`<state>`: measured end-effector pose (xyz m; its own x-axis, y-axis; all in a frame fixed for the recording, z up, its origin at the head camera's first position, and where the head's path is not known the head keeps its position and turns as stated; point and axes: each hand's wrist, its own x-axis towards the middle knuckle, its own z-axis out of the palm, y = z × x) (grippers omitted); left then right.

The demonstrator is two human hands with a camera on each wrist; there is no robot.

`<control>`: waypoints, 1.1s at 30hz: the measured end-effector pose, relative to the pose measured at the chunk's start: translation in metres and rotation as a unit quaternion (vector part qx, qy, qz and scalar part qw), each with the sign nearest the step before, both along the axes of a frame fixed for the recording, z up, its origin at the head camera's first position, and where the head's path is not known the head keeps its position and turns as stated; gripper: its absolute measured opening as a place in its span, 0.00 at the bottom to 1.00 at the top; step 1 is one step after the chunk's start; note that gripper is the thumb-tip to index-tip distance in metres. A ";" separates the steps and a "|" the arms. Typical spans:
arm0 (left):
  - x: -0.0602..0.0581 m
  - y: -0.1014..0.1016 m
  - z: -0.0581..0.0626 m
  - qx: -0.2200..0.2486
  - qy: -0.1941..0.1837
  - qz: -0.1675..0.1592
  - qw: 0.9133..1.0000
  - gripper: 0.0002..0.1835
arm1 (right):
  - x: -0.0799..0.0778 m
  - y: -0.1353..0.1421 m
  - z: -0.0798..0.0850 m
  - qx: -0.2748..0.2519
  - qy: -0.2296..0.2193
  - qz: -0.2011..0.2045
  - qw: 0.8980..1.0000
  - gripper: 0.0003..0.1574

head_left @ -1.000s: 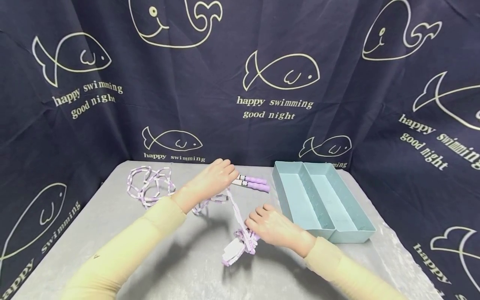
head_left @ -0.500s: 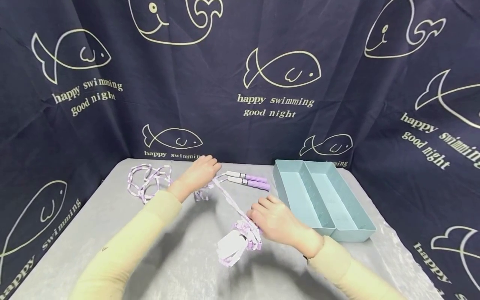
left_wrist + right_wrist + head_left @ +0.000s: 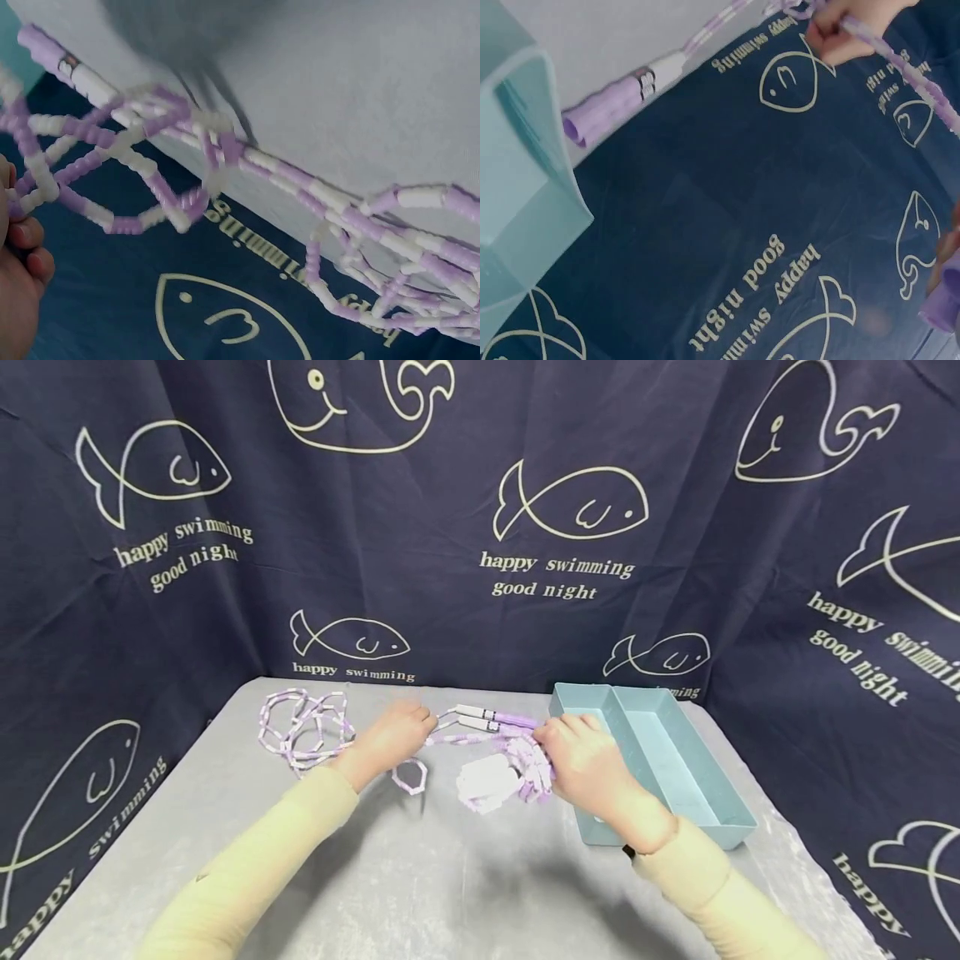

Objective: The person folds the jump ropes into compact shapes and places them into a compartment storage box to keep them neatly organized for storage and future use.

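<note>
My right hand (image 3: pixel 588 760) grips a bundled purple-and-white beaded skipping rope (image 3: pixel 529 770) above the table, beside the blue-green boxes. In the right wrist view, purple handle ends (image 3: pixel 939 304) show at its fingers. A washed-out white part (image 3: pixel 487 783) hangs below the bundle. My left hand (image 3: pixel 393 731) pinches the far end of this rope, stretched between both hands; small loops (image 3: pixel 172 120) dangle from it. A second beaded skipping rope (image 3: pixel 306 768) lies coiled on the table at the left. Its two handles (image 3: pixel 474 712) lie at the back centre, pointing right.
Two blue-green boxes (image 3: pixel 600 833) stand side by side at the right of the grey table (image 3: pixel 420 877). A dark blue curtain (image 3: pixel 435 543) with fish drawings encloses the back and sides.
My right hand has moved up and right with the bundle, now over the left box's edge. My left hand has drawn leftward from the handles, uncovering them, then dropped slightly.
</note>
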<state>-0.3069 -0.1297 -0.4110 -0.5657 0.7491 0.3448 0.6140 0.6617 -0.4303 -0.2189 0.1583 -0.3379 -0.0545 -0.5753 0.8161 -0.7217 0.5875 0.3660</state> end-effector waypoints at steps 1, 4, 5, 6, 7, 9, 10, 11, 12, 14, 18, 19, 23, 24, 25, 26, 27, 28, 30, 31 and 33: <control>0.003 0.002 -0.001 -0.004 -0.002 -0.001 1.000 0.08 | -0.001 0.001 0.001 -0.008 0.001 -0.009 1.000 0.07; 0.012 0.008 -0.004 -0.003 -0.004 -0.009 1.000 0.08 | -0.005 0.001 0.006 -0.034 0.001 -0.035 0.999 0.05; 0.015 0.010 -0.005 0.000 -0.002 -0.012 1.000 0.08 | -0.006 0.002 0.007 -0.043 -0.001 -0.045 0.998 0.05; 0.018 0.011 -0.006 0.001 0.000 -0.016 1.000 0.07 | -0.007 0.002 0.009 -0.053 -0.004 -0.053 0.997 0.05; 0.020 0.012 -0.007 0.002 0.000 -0.018 1.000 0.06 | -0.007 0.002 0.011 -0.062 -0.007 -0.061 0.996 0.06; 0.025 0.014 -0.009 -0.004 0.001 -0.021 1.000 0.06 | -0.009 0.003 0.013 -0.074 -0.014 -0.077 0.994 0.07; 0.026 0.015 -0.010 -0.009 0.000 -0.021 1.000 0.06 | -0.010 0.004 0.015 -0.076 -0.018 -0.088 0.993 0.08; 0.028 0.015 -0.011 -0.012 -0.001 -0.022 1.000 0.06 | -0.010 0.004 0.016 -0.080 -0.021 -0.097 0.992 0.09; 0.029 0.015 -0.011 -0.014 -0.002 -0.024 1.000 0.06 | -0.011 0.005 0.017 -0.080 -0.025 -0.107 0.991 0.10; 0.032 0.016 -0.013 -0.017 -0.004 -0.027 0.999 0.06 | -0.014 0.006 0.018 -0.080 -0.030 -0.128 0.988 0.10; 0.038 0.015 -0.017 -0.019 -0.015 -0.024 0.999 0.05 | -0.023 0.010 0.019 -0.090 -0.039 -0.172 0.980 0.12; 0.040 0.015 -0.018 -0.019 -0.017 -0.023 0.999 0.04 | -0.025 0.011 0.019 -0.096 -0.042 -0.181 0.978 0.13; 0.048 0.015 -0.020 -0.015 -0.023 -0.035 0.999 0.04 | -0.036 0.018 0.020 -0.115 -0.049 -0.216 0.968 0.14; 0.051 0.016 -0.020 -0.014 -0.022 -0.039 0.999 0.04 | -0.039 0.019 0.020 -0.119 -0.049 -0.223 0.966 0.13; 0.053 0.017 -0.019 -0.013 -0.022 -0.044 0.999 0.04 | -0.042 0.021 0.020 -0.120 -0.051 -0.230 0.964 0.13; 0.055 0.019 -0.018 -0.014 -0.024 -0.046 0.999 0.04 | -0.044 0.023 0.020 -0.119 -0.050 -0.237 0.963 0.12; 0.057 0.020 -0.017 -0.011 -0.028 -0.046 0.998 0.05 | -0.047 0.024 0.020 -0.116 -0.050 -0.244 0.961 0.10; 0.059 0.023 -0.015 -0.012 -0.030 -0.047 0.998 0.05 | -0.049 0.026 0.020 -0.113 -0.049 -0.251 0.960 0.10; 0.063 0.026 -0.012 -0.022 -0.033 -0.045 0.998 0.05 | -0.053 0.028 0.019 -0.108 -0.046 -0.258 0.959 0.09; 0.065 0.028 -0.011 -0.026 -0.035 -0.045 0.998 0.05 | -0.055 0.029 0.018 -0.107 -0.045 -0.259 0.959 0.09; 0.070 0.031 -0.007 -0.035 -0.031 -0.054 0.997 0.05 | -0.059 0.031 0.017 -0.105 -0.042 -0.266 0.957 0.10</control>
